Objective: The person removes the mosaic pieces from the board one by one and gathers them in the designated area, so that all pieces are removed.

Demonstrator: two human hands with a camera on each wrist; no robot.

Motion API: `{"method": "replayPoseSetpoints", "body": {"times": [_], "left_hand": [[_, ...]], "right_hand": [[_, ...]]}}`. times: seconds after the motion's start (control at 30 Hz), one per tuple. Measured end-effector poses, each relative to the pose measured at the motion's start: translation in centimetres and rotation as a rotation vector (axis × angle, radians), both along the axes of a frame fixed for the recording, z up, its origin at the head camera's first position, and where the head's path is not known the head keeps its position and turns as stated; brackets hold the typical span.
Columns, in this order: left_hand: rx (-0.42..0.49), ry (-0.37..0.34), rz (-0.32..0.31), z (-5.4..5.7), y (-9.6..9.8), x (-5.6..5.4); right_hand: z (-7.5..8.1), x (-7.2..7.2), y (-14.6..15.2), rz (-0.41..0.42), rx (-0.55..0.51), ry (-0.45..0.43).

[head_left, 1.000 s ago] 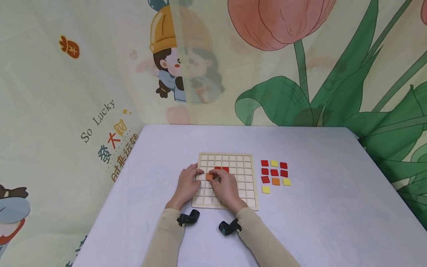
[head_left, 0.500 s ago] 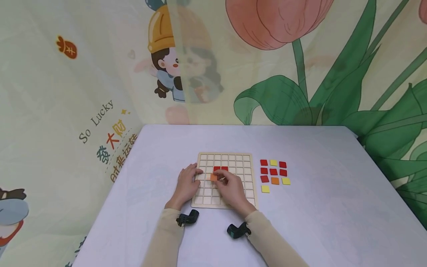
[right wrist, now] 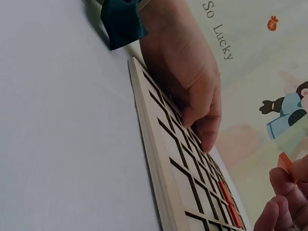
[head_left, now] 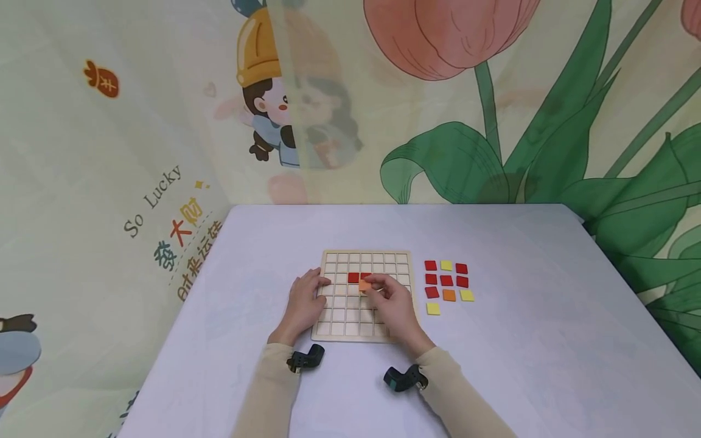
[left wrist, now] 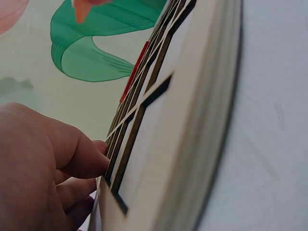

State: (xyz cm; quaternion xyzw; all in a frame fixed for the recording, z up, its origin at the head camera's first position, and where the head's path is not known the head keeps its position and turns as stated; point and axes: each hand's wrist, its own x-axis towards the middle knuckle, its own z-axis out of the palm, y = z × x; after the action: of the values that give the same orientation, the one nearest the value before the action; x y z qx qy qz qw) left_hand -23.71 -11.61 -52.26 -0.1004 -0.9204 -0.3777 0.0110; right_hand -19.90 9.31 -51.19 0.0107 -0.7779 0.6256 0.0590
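Note:
A pale wooden grid board lies on the table. Two red square tiles sit side by side in its cells, the right one partly covered by fingers. My right hand pinches an orange square tile between thumb and fingers, over the board just below the red pair. In the right wrist view this orange tile is held up off the board. My left hand rests at the board's left edge, its thumb and fingertips touching the top. The left wrist view shows the left thumb against the grid.
Right of the board, loose tiles lie in rough rows: several red ones, an orange one and a few yellow ones. A white cloth covers the table. A printed curtain hangs behind its far edge.
My right hand has carried the orange tile rightward across the board, from left of the red pair to below its right tile. My left hand has stayed at the board's edge.

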Motion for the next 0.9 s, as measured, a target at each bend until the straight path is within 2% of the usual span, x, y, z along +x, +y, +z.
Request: {"method": "replayPoseSetpoints", "body": {"times": [0.07, 0.17, 0.27, 0.47, 0.9], "left_hand": [[0.002, 0.006, -0.002, 0.0, 0.0, 0.0], [0.006, 0.009, 0.001, 0.0, -0.1, 0.1], [0.003, 0.003, 0.004, 0.0, -0.1, 0.2], [0.006, -0.001, 0.009, 0.0, -0.1, 0.3], [0.016, 0.003, -0.008, 0.1, 0.1, 0.1]], "right_hand": [[0.5, 0.3, 0.3, -0.007, -0.046, -0.029], [0.8, 0.6, 0.8, -0.021, -0.037, -0.053], [0.7, 0.8, 1.3, -0.040, -0.008, -0.084], [0.3, 1.1, 2.3, -0.007, -0.062, -0.122], [0.6, 1.8, 4.7, -0.018, -0.039, -0.196]]}}
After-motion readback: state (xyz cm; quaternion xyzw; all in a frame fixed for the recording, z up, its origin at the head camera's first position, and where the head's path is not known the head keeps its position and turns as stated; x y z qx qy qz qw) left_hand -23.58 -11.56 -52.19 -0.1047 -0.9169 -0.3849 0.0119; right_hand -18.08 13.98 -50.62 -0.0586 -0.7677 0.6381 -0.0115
